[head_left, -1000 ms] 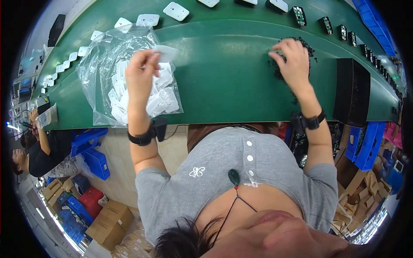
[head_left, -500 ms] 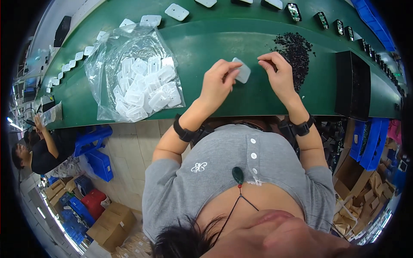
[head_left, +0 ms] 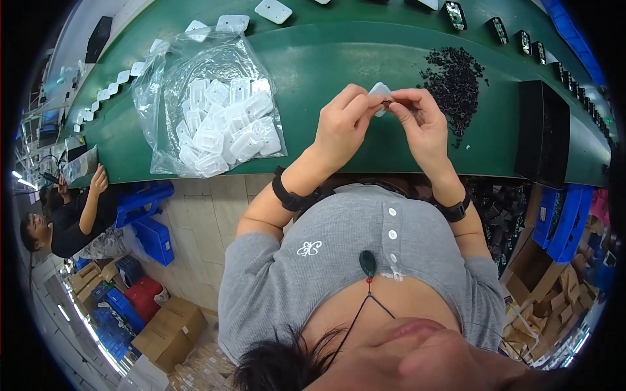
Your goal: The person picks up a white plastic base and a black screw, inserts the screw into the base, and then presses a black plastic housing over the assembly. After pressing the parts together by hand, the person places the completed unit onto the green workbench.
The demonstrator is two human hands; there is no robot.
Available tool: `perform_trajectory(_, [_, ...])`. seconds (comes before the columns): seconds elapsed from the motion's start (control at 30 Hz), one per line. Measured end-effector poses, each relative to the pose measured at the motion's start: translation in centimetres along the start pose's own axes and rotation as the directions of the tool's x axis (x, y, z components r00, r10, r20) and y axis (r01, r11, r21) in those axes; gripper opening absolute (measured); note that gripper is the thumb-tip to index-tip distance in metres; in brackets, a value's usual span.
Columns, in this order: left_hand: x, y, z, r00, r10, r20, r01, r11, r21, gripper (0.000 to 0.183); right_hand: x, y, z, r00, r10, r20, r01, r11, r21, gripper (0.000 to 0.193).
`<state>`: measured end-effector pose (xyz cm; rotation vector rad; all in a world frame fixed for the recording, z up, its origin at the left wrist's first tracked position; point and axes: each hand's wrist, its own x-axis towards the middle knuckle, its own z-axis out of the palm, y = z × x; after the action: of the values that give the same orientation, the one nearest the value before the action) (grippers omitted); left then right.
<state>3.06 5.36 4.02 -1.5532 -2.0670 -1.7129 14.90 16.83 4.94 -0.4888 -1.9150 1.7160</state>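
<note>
A translucent white plastic cover [head_left: 379, 88] is pinched in my left hand [head_left: 343, 122], raised a little above the green bench. My right hand [head_left: 422, 122] has its thumb and forefinger pressed together at the cover's near side, against my left fingertips. A small dark part [head_left: 387, 103] shows between the fingertips; its exact shape is hidden. To the right of my right hand lies a loose heap of small black parts [head_left: 453, 88]. Left of my left hand, a clear plastic bag [head_left: 153, 124] lies open with many white covers [head_left: 225, 124] in it.
A tall black box [head_left: 541, 130] stands at the bench's right. Along the far side run white covers [head_left: 273, 11] and black housings with green circuit boards [head_left: 454, 15]. At the far left another person [head_left: 78, 225] sits at the bench. Cardboard boxes [head_left: 171, 331] stand on the floor.
My right hand has moved left and met my left hand at the cover. The cover is now mostly hidden behind my fingers. The other person's hands have shifted.
</note>
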Motion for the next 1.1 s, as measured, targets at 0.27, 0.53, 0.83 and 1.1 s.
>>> perform_trajectory(0.27, [-0.7, 0.9, -0.5, 0.965, -0.238, 0.114, 0.252, 0.959, -0.130, 0.020, 0.2, -1.0, -0.4, 0.998, 0.042, 0.037, -0.032, 0.970, -0.240, 0.007])
perform_trajectory(0.53, [-1.3, 0.0, -0.3, 0.801, -0.540, 0.260, 0.582, 0.597, -0.552, 0.020, 0.1, -0.1, 0.8, 0.984, -0.172, -0.052, 0.139, 0.914, -0.381, 0.010])
perform_trajectory(0.83, [-1.8, 0.2, 0.2, 0.822, -0.523, 0.226, 0.528, 0.551, -0.646, 0.009, -0.6, 0.4, 2.1, 0.992, -0.045, -0.117, 0.020, 0.979, -0.205, 0.009])
perform_trajectory(1.1, [-2.1, -0.6, -0.6, 0.843, -0.491, 0.218, 0.519, 0.638, -0.569, 0.008, 0.6, -1.1, 1.0, 0.962, -0.266, -0.067, 0.189, 0.818, -0.543, 0.020])
